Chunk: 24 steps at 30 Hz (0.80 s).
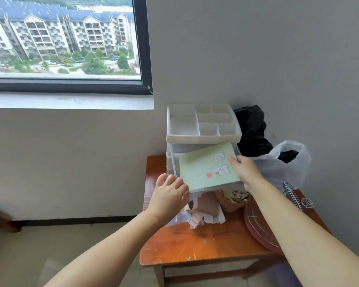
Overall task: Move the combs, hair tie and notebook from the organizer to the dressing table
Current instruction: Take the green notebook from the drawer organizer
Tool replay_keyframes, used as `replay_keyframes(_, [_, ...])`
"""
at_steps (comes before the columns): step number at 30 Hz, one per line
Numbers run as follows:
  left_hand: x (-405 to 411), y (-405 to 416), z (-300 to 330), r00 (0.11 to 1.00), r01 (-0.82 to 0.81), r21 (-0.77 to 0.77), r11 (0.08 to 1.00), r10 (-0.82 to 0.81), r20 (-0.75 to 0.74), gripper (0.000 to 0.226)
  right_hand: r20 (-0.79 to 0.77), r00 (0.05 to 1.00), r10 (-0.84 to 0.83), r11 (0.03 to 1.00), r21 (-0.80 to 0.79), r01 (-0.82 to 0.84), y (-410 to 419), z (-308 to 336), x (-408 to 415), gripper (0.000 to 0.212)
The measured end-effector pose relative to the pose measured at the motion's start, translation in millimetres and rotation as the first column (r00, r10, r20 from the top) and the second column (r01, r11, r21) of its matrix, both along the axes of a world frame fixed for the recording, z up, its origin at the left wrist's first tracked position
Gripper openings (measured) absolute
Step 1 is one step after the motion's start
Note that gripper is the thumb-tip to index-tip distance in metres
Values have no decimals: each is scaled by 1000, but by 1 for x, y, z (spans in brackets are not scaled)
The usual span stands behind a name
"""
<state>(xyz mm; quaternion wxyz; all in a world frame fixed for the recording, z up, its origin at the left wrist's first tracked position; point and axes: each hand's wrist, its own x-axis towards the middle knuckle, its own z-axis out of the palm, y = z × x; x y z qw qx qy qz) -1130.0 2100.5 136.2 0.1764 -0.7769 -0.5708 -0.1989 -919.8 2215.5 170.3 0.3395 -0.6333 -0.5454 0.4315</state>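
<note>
Two bare hands meet at a pale green notebook (pixel 208 168) that lies tilted over the open drawer of a white organizer (pixel 203 129). The right hand (pixel 247 169) is clamped on its 3 o'clock edge, thumb on the cover. The left hand (pixel 170 195) sits at the book's 8 o'clock corner, fingers curled loosely; whether it grips the book I cannot tell. The organizer stands at 12 o'clock on an orange wooden surface (pixel 195 245). A clear plastic bag (pixel 282 162) lies at the organizer's 3 o'clock.
</note>
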Motion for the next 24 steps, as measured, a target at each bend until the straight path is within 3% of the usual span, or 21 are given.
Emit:
replay_keyframes(5, [-8, 15, 7, 1000, 0, 67, 998, -1, 17, 11, -195, 974, -115, 991, 44, 126, -9, 31, 54, 23])
replay_keyframes(9, [-19, 34, 9, 997, -29, 75, 997, 23, 77, 8, -380, 921, 91, 992, -43, -116, -25, 36, 85, 22])
replay_keyframes(11, [-24, 47, 11, 996, -33, 91, 995, 25, 87, 10, -338, 903, 265, 948, -80, -309, -27, 31, 84, 31])
replay_keyframes(13, [-29, 60, 13, 995, -52, 112, 992, 42, 94, 13, -202, 879, 432, 881, -117, -459, -24, 25, 72, 36])
replay_keyframes(17, [-42, 84, 15, 991, -100, 130, 986, 87, 102, 9, 65, 831, 553, 833, -69, -549, -3, 14, 50, 27])
replay_keyframes(21, [-51, 104, 26, 979, -190, 15, 982, 188, 75, 50, 8, 841, 542, 840, -30, -541, 22, 13, 36, 24])
replay_keyframes(24, [-51, 117, 32, 953, -268, -111, 957, 280, 111, 45, 4, 839, 544, 839, -31, -544, 37, 14, 34, 23])
